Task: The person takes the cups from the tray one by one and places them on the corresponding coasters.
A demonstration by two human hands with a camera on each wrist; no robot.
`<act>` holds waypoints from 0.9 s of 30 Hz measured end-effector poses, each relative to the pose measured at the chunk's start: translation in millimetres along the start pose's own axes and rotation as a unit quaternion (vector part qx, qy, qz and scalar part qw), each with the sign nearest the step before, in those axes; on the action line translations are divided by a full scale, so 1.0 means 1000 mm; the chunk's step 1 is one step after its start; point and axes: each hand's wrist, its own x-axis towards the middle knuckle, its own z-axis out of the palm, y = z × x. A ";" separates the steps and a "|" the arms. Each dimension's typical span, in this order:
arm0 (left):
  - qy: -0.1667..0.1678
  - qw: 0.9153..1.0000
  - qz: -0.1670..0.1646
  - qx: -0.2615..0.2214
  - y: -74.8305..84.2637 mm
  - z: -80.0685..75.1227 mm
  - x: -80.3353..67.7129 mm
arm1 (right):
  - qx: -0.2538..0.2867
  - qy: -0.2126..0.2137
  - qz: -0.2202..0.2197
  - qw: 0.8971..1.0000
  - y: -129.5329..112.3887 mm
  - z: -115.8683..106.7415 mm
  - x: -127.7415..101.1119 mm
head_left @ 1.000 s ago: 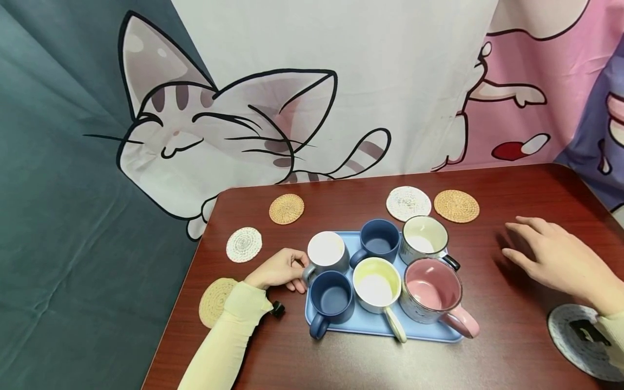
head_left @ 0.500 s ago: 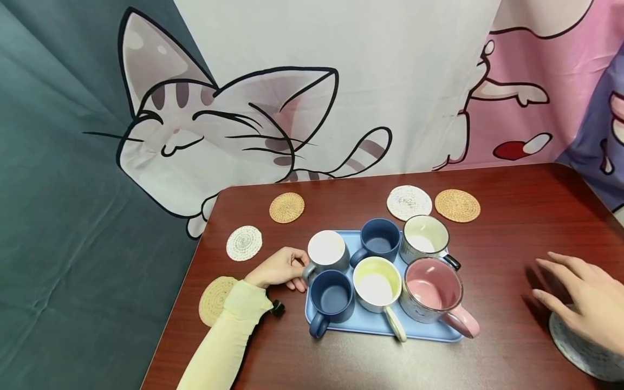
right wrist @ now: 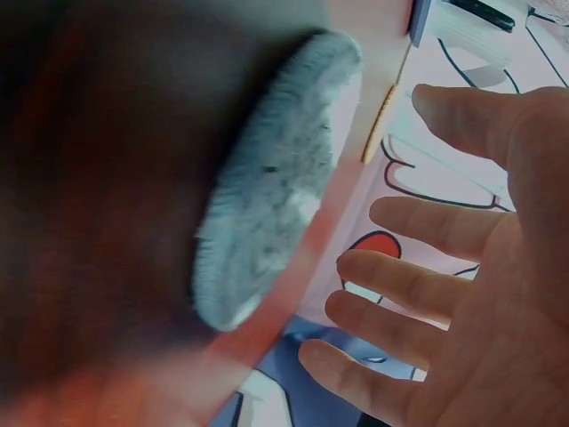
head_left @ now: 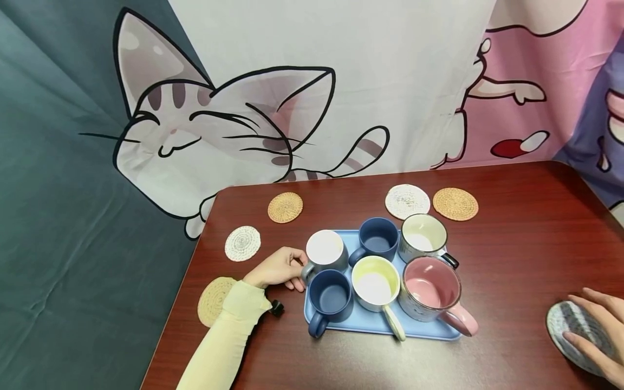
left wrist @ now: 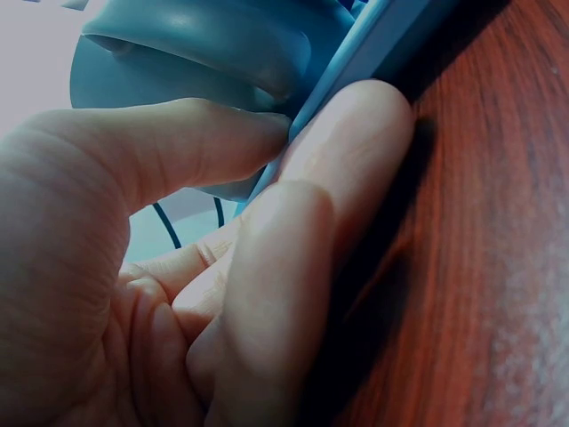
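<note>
My left hand (head_left: 280, 269) pinches the left rim of a light blue tray (head_left: 361, 324); in the left wrist view the thumb (left wrist: 204, 142) lies on the rim's inner side and fingers outside. On the tray stand several mugs: a grey one (head_left: 336, 262) beside the thumb, two dark blue ones (head_left: 331, 292) (head_left: 379, 238), a yellow one (head_left: 375, 284), a cream one with a black handle (head_left: 423, 235) and a pink one (head_left: 431, 290). My right hand (head_left: 602, 330) hovers with spread fingers over a grey round coaster (head_left: 567, 325), apart from it in the right wrist view.
Behind the tray lie a white coaster (head_left: 407, 201) and a tan one (head_left: 455, 203). Along the left lie another tan coaster (head_left: 285, 207), a white one (head_left: 242, 243) and a yellowish one (head_left: 214, 300), partly under the sleeve. A printed cloth (head_left: 414, 81) hangs behind the table.
My right hand has moved toward the near right, from beyond the grey coaster to over it. My left hand, the tray and the mugs have stayed in place.
</note>
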 end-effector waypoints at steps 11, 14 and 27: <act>-0.002 1.000 0.001 0.000 0.000 0.000 0.000 | 0.011 -0.004 0.007 1.000 0.006 0.006 -0.021; -0.002 1.000 0.001 0.000 0.000 0.000 0.000 | 0.022 0.000 -0.003 1.000 0.007 0.008 -0.020; -0.004 1.000 0.006 -0.002 -0.002 0.001 0.000 | -0.088 -0.057 -0.021 0.994 0.013 0.007 0.003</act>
